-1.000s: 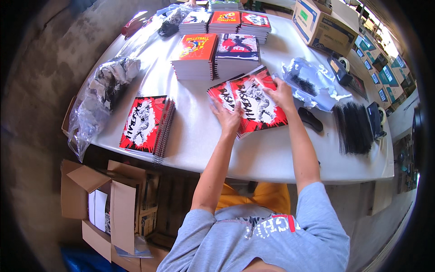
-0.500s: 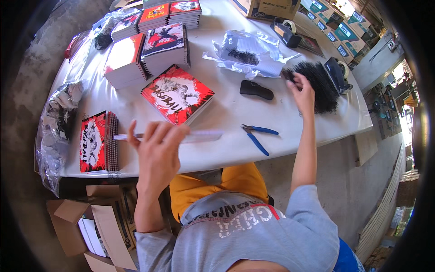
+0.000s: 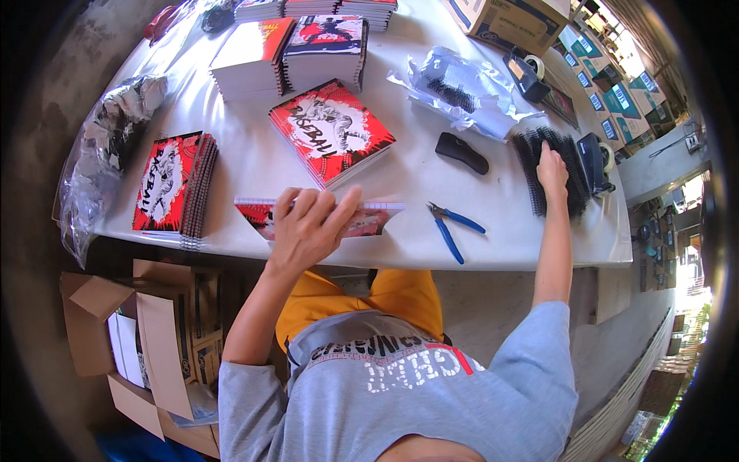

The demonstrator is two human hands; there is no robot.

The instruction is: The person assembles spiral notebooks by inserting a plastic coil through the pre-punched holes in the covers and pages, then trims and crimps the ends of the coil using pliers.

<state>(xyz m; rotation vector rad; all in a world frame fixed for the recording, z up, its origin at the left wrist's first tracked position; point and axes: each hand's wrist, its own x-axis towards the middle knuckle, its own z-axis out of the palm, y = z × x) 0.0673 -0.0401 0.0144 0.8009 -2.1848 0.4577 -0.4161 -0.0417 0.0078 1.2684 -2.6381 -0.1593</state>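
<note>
My left hand (image 3: 308, 227) is closed around a thin notebook (image 3: 371, 222), which stands on its long edge near the front of the table. Its red-and-black cover faces me, with the page edges up. My right hand (image 3: 551, 175) reaches into a pile of black spiral binding coils (image 3: 531, 173), fingers drawn together on the coils at the fingertips. Between the hands lie blue-handled cutting pliers (image 3: 454, 227), jaws apart. A stack of red baseball-cover notebooks (image 3: 332, 127) sits just beyond my left hand. Farther left is a stack with coils along its spine (image 3: 171, 185).
Taller notebook stacks (image 3: 323, 58) stand at the back. A black curved object (image 3: 462, 152), crumpled white wrapping (image 3: 462, 85) with coils and tape dispensers (image 3: 593, 165) lie toward the right. Clear plastic (image 3: 108, 154) covers the left edge. An open carton (image 3: 165, 362) stands below.
My left hand has swung the notebook upright so its cover shows. My right hand has moved from the coil pile's left side onto its middle. The whole view has shifted.
</note>
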